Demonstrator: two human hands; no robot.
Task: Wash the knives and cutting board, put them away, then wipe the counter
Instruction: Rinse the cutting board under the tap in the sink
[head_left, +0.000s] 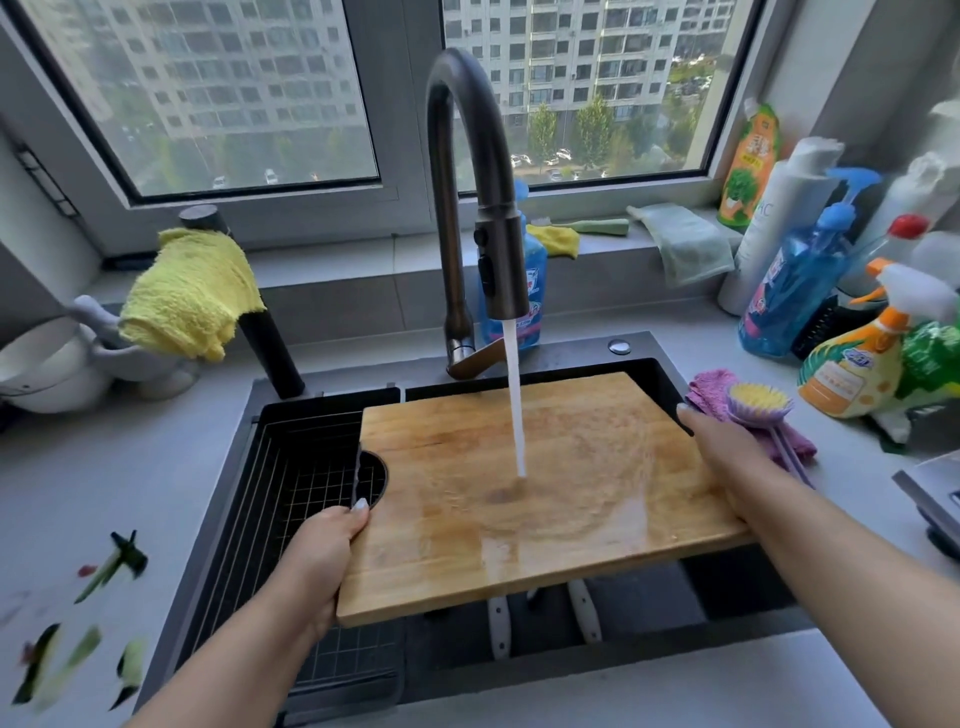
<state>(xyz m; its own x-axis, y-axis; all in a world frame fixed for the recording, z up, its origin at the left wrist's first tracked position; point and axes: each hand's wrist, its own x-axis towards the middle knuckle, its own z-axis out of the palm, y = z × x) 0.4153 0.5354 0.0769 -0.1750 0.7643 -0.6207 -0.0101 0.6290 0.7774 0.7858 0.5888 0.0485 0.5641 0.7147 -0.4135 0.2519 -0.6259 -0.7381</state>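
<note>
step: rinsing | I hold the cutting board (540, 488) over the sink (727, 587), left hand (327, 551) and right hand (722, 441) fingers clamped on opposite edges, so the tap (483, 208) water sheets off | knives (540, 618) wait underneath

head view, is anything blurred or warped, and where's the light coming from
Head view: daylight enters through the window behind the faucet; wide-angle distortion bends the window frame and counter edges; vegetable scraps at lower left are smeared; the cutting board stays sharp, with wet sheen near the stream.
</note>
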